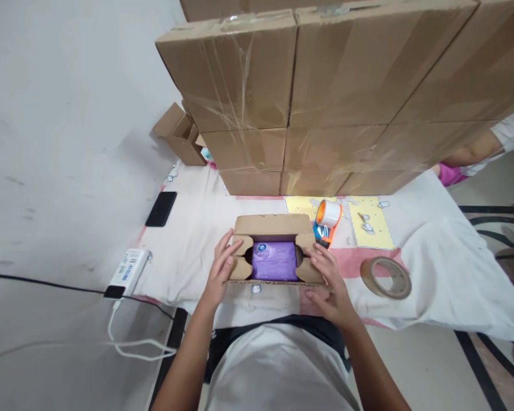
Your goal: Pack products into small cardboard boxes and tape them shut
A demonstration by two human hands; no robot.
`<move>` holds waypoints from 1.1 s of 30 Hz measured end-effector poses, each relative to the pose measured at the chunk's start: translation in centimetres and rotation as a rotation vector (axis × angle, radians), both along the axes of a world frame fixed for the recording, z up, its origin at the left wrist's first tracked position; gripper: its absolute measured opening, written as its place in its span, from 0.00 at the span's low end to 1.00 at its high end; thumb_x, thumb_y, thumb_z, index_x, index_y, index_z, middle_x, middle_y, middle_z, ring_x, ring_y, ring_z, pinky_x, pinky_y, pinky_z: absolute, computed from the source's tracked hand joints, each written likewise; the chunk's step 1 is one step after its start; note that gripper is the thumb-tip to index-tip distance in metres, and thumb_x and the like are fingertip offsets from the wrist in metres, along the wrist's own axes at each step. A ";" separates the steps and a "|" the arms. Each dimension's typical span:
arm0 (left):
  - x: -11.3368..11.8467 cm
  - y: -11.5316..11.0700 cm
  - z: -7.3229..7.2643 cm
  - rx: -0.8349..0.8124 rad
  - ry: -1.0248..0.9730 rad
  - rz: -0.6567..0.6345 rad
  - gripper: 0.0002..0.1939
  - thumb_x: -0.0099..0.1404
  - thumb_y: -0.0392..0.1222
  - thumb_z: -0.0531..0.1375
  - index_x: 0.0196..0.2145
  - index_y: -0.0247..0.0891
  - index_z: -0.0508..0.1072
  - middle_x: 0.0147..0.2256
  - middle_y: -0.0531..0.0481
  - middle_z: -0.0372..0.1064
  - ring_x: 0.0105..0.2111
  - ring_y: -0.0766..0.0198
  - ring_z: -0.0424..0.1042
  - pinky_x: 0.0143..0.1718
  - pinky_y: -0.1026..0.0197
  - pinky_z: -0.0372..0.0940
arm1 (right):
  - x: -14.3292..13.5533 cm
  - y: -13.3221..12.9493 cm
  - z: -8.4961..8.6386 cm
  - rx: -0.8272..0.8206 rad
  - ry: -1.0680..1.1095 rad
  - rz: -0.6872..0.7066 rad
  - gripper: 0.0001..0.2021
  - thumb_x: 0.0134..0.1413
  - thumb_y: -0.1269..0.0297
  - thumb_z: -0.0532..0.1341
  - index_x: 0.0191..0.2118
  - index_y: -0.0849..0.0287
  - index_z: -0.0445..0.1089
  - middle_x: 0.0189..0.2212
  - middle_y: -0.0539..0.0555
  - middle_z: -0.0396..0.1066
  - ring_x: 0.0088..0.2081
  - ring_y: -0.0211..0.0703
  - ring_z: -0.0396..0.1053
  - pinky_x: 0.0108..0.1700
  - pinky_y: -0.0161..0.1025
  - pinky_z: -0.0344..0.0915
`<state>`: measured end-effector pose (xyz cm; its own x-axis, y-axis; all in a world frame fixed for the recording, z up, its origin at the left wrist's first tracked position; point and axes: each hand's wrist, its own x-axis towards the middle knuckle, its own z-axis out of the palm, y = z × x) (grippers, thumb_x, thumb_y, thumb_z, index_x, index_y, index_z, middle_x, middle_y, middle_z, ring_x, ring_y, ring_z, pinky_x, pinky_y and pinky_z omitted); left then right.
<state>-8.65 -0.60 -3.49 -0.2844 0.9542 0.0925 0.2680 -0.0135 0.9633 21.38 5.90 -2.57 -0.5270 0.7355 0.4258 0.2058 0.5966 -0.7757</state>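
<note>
A small cardboard box [274,225] lies with its top flaps raised or spread in front of me. Inside it sits a purple plastic-wrapped pack [274,261] with a small blue label. My left hand [220,271] holds the box's left end, fingers over the short flap there. At the opposite end, my right hand [330,285] has its fingers on the right flap, with the thumb spread toward the near side. The fingers' undersides are hidden. Just beyond the right hand is an orange-and-blue tape dispenser [328,220].
Stacked, taped cartons [248,80] rise behind the box. A brown tape roll [385,278] lies right. Left are a black phone [161,209], a white power strip [127,271] with cables, and an open carton [182,134]. Another person's arm [475,151] shows at far right.
</note>
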 end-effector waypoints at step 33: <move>-1.4 -0.8 -1.7 0.333 0.252 -0.042 0.33 0.67 0.70 0.48 0.57 0.47 0.72 0.64 0.39 0.59 0.65 0.44 0.56 0.62 0.37 0.58 | -0.2 1.5 -0.5 0.126 -0.072 -0.084 0.37 0.60 0.56 0.63 0.71 0.52 0.50 0.65 0.62 0.60 0.64 0.64 0.54 0.62 0.66 0.58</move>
